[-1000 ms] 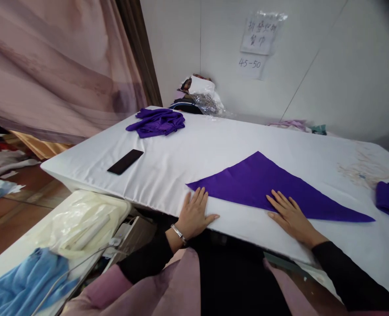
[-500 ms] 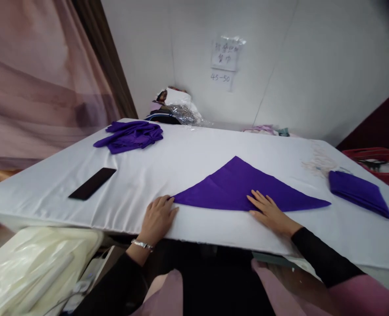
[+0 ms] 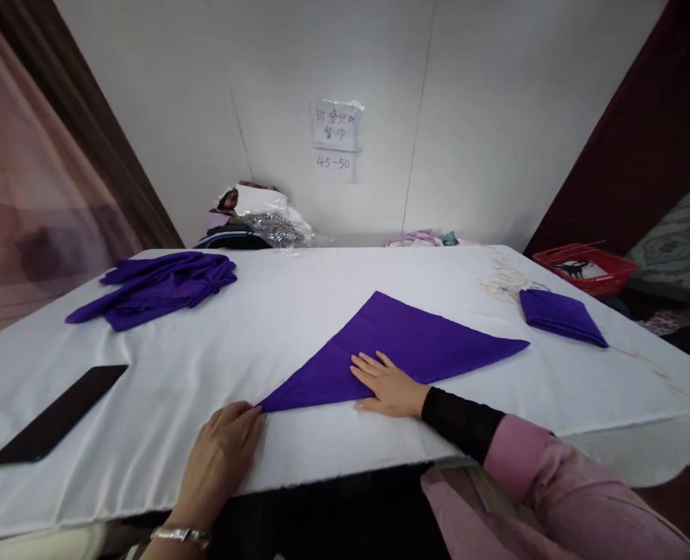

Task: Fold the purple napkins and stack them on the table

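Observation:
A purple napkin (image 3: 403, 334), folded into a triangle, lies on the white-covered table with its peak pointing away from me. At its left corner, my left hand (image 3: 228, 439) is closed, fingertips pinching the tip; a silver bracelet circles that wrist. My right hand (image 3: 388, 385) rests flat on the napkin near the middle of its front edge, fingers spread. Farther right sits a folded stack of purple cloth (image 3: 562, 315). A loose heap of purple cloth (image 3: 163, 284) lies at the back left.
A dark flat rectangular plate (image 3: 58, 416) lies on the table (image 3: 163, 435) at the left. Fabric and clear plastic (image 3: 260, 210) are piled by the back wall. Loose threads (image 3: 505, 276) and a red basket (image 3: 590, 268) are at the right. A handwritten sign (image 3: 336, 140) hangs on the wall.
My view has turned right, so the table's things appear farther left. The left hand's fingers have curled at the napkin's corner. My right hand has shifted slightly left along the napkin.

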`<state>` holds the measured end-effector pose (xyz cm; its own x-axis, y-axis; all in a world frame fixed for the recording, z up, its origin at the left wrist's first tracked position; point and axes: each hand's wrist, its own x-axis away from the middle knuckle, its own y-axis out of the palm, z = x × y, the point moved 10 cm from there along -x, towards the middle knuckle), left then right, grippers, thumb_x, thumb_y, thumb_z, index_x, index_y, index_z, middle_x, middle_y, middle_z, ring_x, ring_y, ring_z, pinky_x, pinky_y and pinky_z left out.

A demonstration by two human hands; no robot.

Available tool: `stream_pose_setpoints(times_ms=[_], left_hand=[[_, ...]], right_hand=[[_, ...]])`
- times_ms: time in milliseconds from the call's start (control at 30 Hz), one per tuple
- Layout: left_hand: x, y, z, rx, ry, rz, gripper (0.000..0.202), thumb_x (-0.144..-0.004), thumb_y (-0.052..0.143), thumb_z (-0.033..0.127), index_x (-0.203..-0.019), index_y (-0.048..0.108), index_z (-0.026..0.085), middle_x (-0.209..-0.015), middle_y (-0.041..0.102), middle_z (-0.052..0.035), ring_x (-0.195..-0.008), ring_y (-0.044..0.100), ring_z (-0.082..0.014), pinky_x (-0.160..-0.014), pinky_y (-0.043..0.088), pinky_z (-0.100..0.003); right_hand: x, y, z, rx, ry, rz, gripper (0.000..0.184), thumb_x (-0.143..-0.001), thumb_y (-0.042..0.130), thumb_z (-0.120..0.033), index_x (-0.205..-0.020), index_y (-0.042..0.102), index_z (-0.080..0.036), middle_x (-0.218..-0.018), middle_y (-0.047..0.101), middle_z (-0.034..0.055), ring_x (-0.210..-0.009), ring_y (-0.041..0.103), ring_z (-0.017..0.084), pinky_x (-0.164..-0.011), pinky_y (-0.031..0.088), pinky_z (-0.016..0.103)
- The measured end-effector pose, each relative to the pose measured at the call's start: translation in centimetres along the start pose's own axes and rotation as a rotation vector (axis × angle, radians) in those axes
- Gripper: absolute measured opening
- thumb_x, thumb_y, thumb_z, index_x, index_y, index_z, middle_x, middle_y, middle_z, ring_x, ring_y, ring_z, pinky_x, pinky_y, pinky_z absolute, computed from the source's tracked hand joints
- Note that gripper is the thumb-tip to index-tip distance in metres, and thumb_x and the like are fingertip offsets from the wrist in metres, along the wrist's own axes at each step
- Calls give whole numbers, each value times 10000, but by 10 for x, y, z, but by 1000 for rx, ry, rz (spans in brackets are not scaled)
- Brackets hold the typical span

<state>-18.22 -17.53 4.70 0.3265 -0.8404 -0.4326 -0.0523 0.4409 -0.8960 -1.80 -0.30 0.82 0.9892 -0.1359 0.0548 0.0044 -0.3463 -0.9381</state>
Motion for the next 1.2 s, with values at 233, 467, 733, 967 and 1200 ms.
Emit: stream_pose_setpoints(times_ms=[233, 467, 733, 967, 1200], left_hand=[[-70, 30, 92, 101, 253, -75, 439, -920, 352, 429, -1236, 534, 184, -1361, 492, -113, -1267, 430, -260, -1024, 379, -464], [-92, 107, 144, 86, 364, -311, 639, -884, 364, 527, -1371, 376, 113, -1431, 395, -136, -1343, 314, -280, -1069, 299, -501], [-89, 111, 138, 83, 323, -348, 715, -868, 312, 604, -1382, 363, 109, -1456, 352, -128, -1369, 257, -278, -1092, 243, -516], [-89, 115, 136, 83, 309, -373, 721, -867, 292, 612, -1392, 349, 120, -1474, 324, -111, -1382, 225, -270, -1111, 206, -510], [-89, 112, 137, 79, 294, -402, 725, -870, 281, 611, -1396, 339, 115, -1480, 306, -106, -1384, 219, -263, -1120, 187, -498]], right_hand=[[1, -1, -1, 6, -16, 40, 805, -876, 298, -659, -1461, 201, -114, -1518, 143, 143, -1407, 77, 251, -1124, -2, 475], [3, -4, 7, -80, 7, 20, 927, -823, 354, -709, -1469, 131, -83, -1518, 125, 168, -1408, 69, 248, -1136, 20, 433], [47, -25, 97, -39, 265, 38, 810, -863, 247, -694, -1467, 198, -157, -1527, 130, 110, -1409, 67, 237, -1134, 39, 435], [114, -55, 224, 98, 572, 129, 798, -871, 162, -686, -1464, 218, -155, -1524, 152, 101, -1405, 96, 247, -1128, 83, 454], [101, -78, 223, 129, 685, 197, 841, -864, 163, -691, -1455, 232, -97, -1520, 147, 143, -1405, 82, 273, -1123, 91, 469]])
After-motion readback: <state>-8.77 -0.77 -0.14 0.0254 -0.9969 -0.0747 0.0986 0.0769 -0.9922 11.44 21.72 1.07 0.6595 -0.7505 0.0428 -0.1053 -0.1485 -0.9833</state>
